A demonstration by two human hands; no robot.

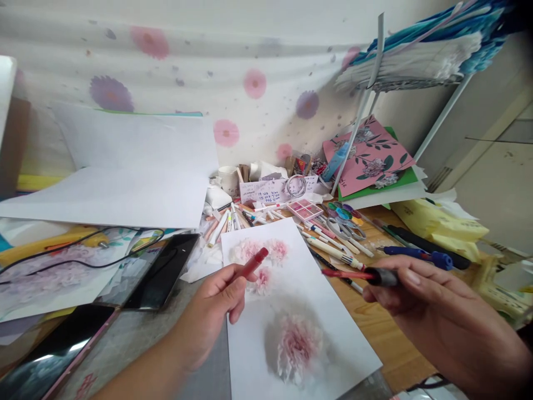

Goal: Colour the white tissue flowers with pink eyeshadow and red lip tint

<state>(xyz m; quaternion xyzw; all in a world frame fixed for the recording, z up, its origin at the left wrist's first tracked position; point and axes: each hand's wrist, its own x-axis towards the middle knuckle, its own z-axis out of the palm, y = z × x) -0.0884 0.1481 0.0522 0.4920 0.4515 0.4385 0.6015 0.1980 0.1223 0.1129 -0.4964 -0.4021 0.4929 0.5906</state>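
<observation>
My left hand (212,314) is closed around a small red lip gloss tube (255,263), tilted up to the right above a white sheet of paper (333,333). My right hand (445,316) pinches the black cap of a lip gloss wand (382,276), and its red-coated applicator points left, apart from the tube. Pink and white ruffled flowers lie on the sheet: a large flower (297,347) near the front, with several smaller ones behind, partly hidden by my left hand and the tube.
Two dark phones (164,272) lie at the left beside a yellow glue gun (79,241) with a black cord. Behind the sheet spread many pens, scissors (343,228) and a pink palette (305,210). A blue-handled tool (418,255) lies beyond my right hand.
</observation>
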